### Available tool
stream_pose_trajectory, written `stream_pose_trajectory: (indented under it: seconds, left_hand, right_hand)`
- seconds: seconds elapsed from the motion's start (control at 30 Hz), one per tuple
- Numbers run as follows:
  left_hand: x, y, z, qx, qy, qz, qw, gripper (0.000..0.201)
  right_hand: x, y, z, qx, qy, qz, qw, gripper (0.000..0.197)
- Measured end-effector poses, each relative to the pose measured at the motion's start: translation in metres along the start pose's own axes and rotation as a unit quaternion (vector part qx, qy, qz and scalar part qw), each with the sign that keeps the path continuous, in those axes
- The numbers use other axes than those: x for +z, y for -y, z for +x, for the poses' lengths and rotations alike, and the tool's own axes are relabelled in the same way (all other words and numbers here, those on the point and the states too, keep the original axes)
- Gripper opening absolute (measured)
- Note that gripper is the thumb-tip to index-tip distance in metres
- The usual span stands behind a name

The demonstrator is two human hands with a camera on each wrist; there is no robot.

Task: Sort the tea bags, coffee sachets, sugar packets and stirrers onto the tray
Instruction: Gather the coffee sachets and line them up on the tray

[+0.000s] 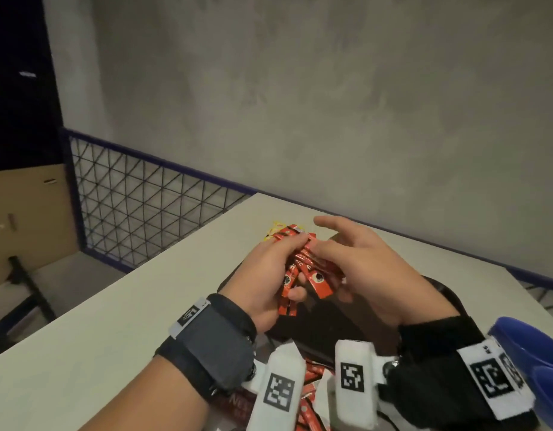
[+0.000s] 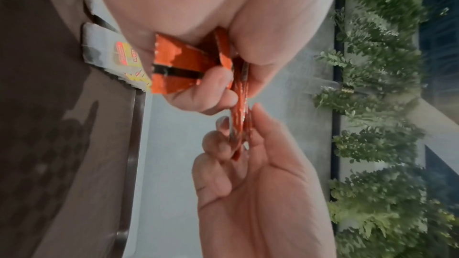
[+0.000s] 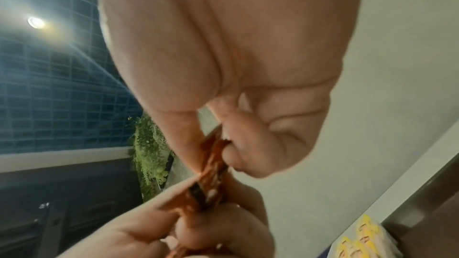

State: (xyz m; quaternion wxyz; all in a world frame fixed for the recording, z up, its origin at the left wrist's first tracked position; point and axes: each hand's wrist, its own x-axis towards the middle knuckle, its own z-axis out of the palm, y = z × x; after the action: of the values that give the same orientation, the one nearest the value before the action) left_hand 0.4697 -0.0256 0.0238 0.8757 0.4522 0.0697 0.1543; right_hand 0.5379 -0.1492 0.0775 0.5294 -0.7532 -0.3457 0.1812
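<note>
Head view: left hand (image 1: 269, 275) grips a bundle of coffee sachets (image 1: 303, 272), narrow glossy red foil sticks with crimped ends, fingers curled round their lower half. Right hand (image 1: 362, 269) pinches the bundle's upper part between thumb and middle fingers, index finger extended. Both hands hover above a dark, smooth tray (image 1: 346, 331) on the pale matte desk (image 1: 113, 321). Yellow-printed tea bags (image 2: 131, 62) lie beside the tray edge.

Black wristbands (image 1: 206, 346), white coded tags (image 1: 278, 390).
</note>
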Motion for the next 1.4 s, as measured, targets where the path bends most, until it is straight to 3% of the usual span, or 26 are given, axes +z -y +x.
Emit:
stream_pose_trajectory:
  seconds: [0.13, 0.23, 0.47, 0.67, 0.8, 1.0, 1.07, 1.17, 1.27, 1.4]
  left_hand:
    - [-0.003, 0.007, 0.003, 0.044, -0.024, 0.015, 0.999, 0.028]
    - [-0.005, 0.012, 0.005, 0.059, -0.034, 0.021, 0.997, 0.034]
    - [-0.007, 0.015, 0.007, 0.089, -0.060, 0.044, 0.993, 0.031]
    - [-0.008, 0.015, 0.008, 0.093, -0.065, 0.050, 0.992, 0.036]
    - [-0.008, 0.017, 0.009, 0.093, -0.078, 0.057, 0.991, 0.033]
    - [-0.010, 0.013, 0.008, 0.091, -0.078, 0.036, 0.992, 0.030]
    - [-0.011, 0.013, 0.009, 0.090, -0.082, 0.035, 0.992, 0.030]
    - [-0.012, 0.014, 0.010, 0.089, -0.085, 0.047, 0.991, 0.031]
    - [-0.012, 0.015, 0.010, 0.085, -0.087, 0.046, 0.992, 0.033]
    - [-0.013, 0.015, 0.010, 0.089, -0.089, 0.059, 0.990, 0.034]
  right_hand:
    - [-0.002, -0.005, 0.002, -0.029, -0.062, 0.042, 0.997, 0.015]
    - [-0.003, -0.006, 0.001, -0.028, -0.080, 0.086, 0.993, 0.013]
    - [-0.006, -0.011, 0.004, -0.037, -0.097, 0.087, 0.991, 0.010]
    - [-0.010, -0.016, 0.008, -0.077, -0.119, 0.016, 0.990, 0.002]
    - [-0.014, -0.018, 0.010, -0.069, -0.125, 0.064, 0.988, 0.004]
    - [-0.017, -0.020, 0.012, -0.008, -0.066, 0.152, 0.986, 0.016]
    - [-0.016, -0.018, 0.012, 0.006, -0.076, 0.154, 0.985, 0.011]
    - [-0.015, -0.018, 0.011, 0.020, -0.088, 0.164, 0.982, 0.022]
    - [-0.015, -0.018, 0.011, 0.032, -0.099, 0.138, 0.985, 0.029]
    - [-0.012, -0.022, 0.011, 0.011, -0.124, 0.003, 0.992, 0.027]
